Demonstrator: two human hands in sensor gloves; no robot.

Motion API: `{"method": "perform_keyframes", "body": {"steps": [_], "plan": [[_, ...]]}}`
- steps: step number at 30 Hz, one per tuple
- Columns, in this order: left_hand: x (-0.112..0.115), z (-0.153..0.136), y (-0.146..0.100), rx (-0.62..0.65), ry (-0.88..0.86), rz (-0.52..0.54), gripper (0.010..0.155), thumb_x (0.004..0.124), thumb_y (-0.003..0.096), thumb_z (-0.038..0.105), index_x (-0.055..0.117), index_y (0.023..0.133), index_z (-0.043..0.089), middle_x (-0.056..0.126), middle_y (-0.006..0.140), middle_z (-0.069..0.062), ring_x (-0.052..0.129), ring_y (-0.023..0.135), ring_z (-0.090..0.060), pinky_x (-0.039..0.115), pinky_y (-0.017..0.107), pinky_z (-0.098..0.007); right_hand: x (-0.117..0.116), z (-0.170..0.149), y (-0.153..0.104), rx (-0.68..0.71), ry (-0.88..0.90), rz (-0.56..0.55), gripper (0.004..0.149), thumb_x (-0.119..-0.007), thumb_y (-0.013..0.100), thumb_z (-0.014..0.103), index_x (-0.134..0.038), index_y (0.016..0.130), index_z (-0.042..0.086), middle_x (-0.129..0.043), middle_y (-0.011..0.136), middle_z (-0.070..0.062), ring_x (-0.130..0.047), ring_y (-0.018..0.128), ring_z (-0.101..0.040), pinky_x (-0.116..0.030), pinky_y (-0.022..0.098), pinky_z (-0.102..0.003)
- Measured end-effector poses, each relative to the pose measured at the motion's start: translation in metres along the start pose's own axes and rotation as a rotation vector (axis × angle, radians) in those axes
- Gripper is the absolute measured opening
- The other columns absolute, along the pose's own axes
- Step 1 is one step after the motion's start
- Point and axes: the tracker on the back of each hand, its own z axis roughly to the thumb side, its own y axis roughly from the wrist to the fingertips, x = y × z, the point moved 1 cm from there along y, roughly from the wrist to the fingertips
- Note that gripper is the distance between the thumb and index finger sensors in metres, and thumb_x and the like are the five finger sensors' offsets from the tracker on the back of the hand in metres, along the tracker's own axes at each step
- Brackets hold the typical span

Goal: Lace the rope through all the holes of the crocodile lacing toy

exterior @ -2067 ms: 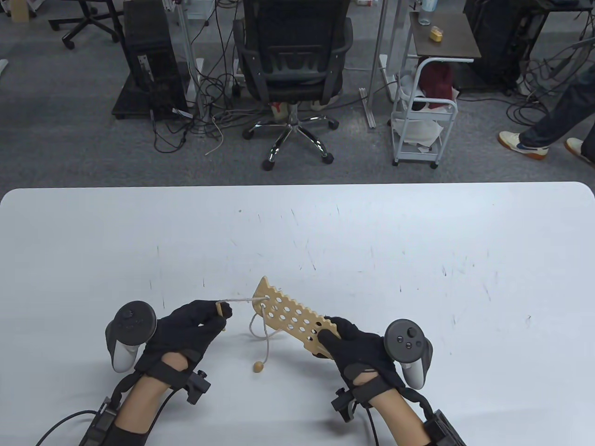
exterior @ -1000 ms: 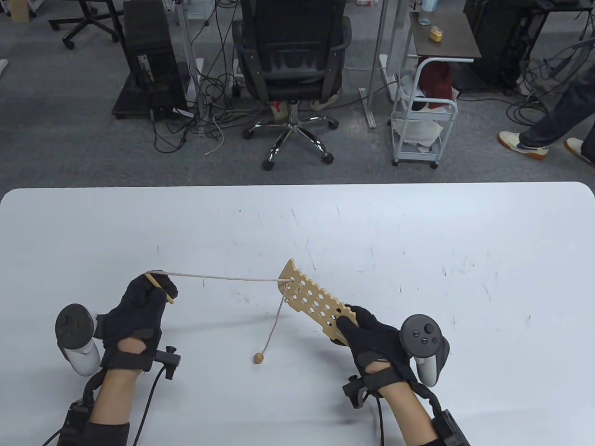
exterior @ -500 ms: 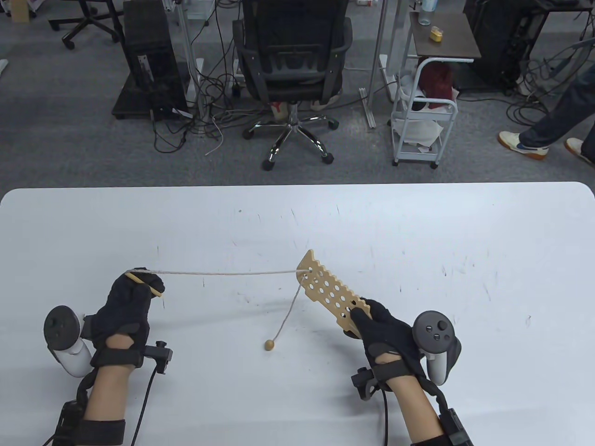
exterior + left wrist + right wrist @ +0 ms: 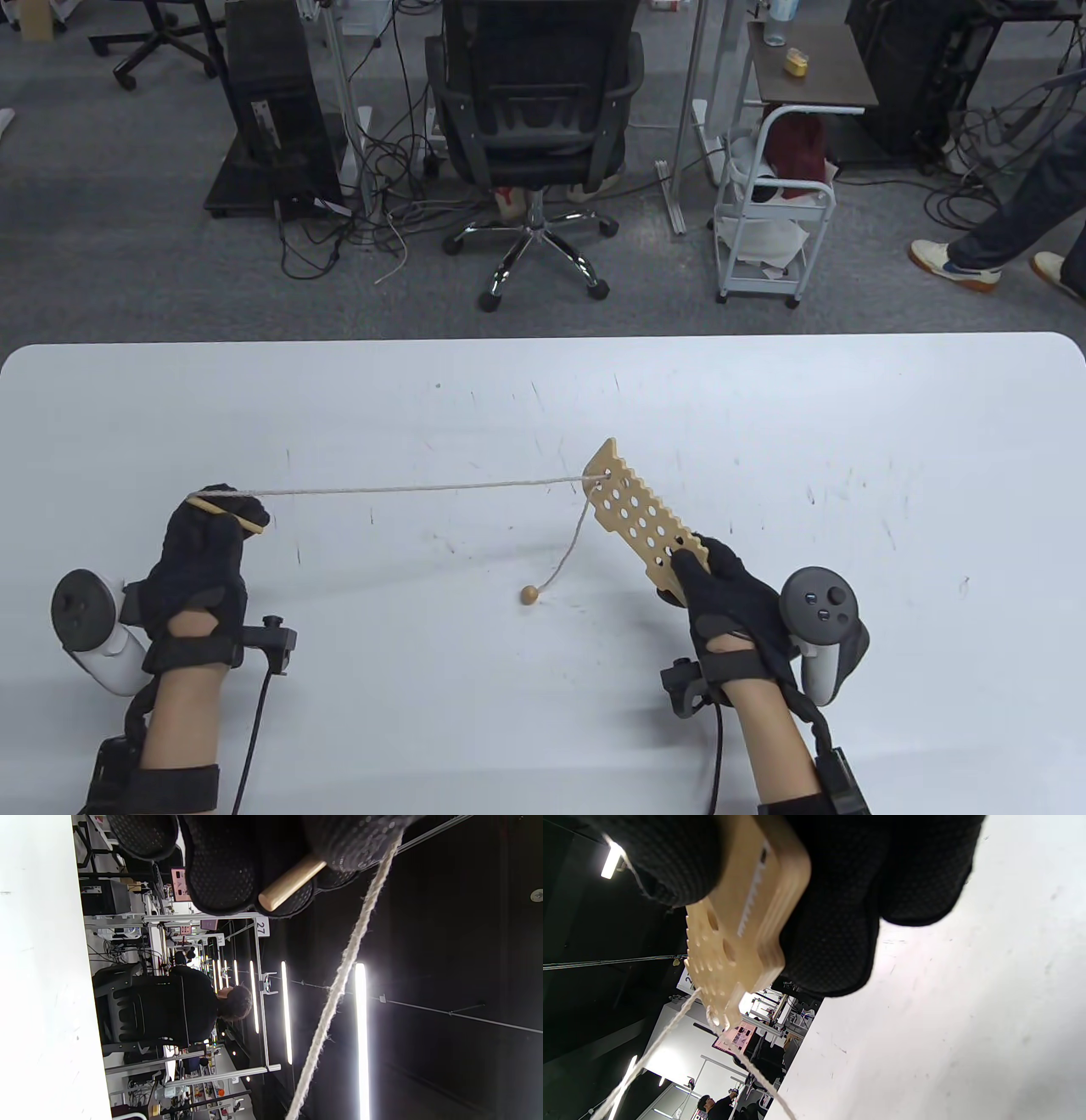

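The wooden crocodile lacing toy (image 4: 638,514), a tan board full of holes, is held tilted above the table by my right hand (image 4: 721,594), which grips its near end (image 4: 742,925). A beige rope (image 4: 407,488) runs taut from a hole at the toy's far tip leftward to my left hand (image 4: 212,543). That hand holds the rope's wooden needle (image 4: 227,513) (image 4: 292,882) in curled fingers. The rope's other end hangs from the toy down to a wooden bead (image 4: 529,595) lying on the table.
The white table (image 4: 764,407) bears scuff marks. Beyond its far edge stand an office chair (image 4: 534,110), a white cart (image 4: 776,212) and tangled cables. A person's legs (image 4: 1010,229) show at the right.
Both hands have moved apart: the left hand drew the needle farther left, the right carried the toy right and away. More rope has come through the hole, and the bead slid right.
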Motion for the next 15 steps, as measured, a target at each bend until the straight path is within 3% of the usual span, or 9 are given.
{"method": "perform_keyframes", "body": {"steps": [15], "plan": [[-0.012, 0.001, -0.002, -0.008, -0.041, 0.080, 0.048, 0.072, 0.0451, 0.042, 0.071, 0.093, 0.040, 0.084, 0.090, 0.008, 0.086, 0.083, -0.018, 0.062, 0.075, -0.049, 0.007, 0.000, 0.003, 0.002, -0.067, -0.039, 0.045, -0.082, 0.045, 0.045, -0.082, 0.084, 0.022, -0.104, 0.067, -0.004, -0.110, 0.051, -0.024, -0.085, 0.045, -0.045]]}}
